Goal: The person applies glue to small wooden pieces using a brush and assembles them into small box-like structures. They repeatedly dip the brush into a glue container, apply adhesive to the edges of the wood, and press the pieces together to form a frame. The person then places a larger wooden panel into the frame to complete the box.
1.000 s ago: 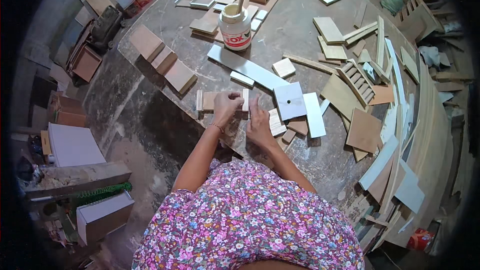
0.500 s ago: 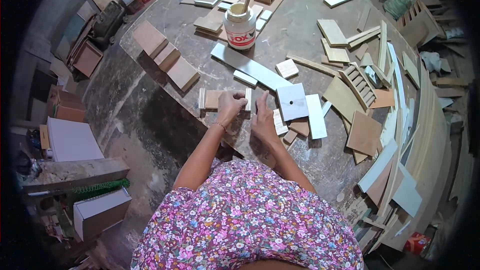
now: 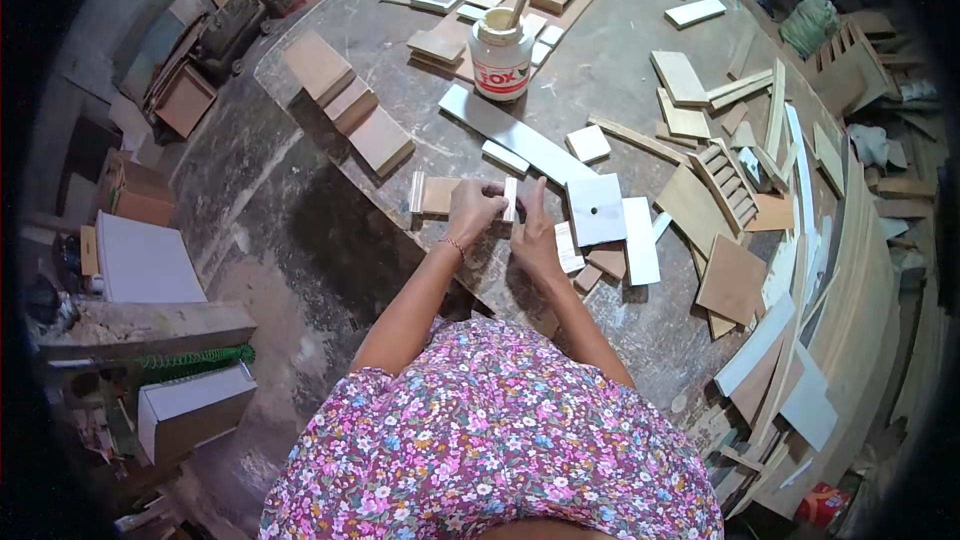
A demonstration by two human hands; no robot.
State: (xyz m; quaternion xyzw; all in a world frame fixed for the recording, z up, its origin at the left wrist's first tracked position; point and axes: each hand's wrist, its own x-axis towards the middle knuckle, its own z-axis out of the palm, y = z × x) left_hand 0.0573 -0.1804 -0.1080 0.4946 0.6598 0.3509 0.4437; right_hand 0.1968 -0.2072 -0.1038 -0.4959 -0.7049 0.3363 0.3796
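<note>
A small brown wooden block (image 3: 436, 196) lies near the table's front edge, with a pale upright strip (image 3: 416, 192) at its left end and another pale strip (image 3: 510, 199) at its right end. My left hand (image 3: 476, 213) is over the block, its thumb and fingers closed at the right-hand strip. On that strip's other side is my right hand (image 3: 537, 241), index finger stretched forward and thumb apart from it; I see nothing held in it. Right of this hand lie a white square plate with a hole (image 3: 596, 210) and a striped pale block (image 3: 569, 248).
A white glue jar (image 3: 501, 58) with a brush in it stands beyond my hands. Three wooden blocks (image 3: 381, 145) line the left table edge. A long white strip (image 3: 512, 132) lies ahead. Boards and offcuts (image 3: 732, 278) are heaped at the right; a person stands far back.
The whole view has shifted slightly, so the table things appear further right. My hands stay around the right-hand strip, with only a small shift of the right hand.
</note>
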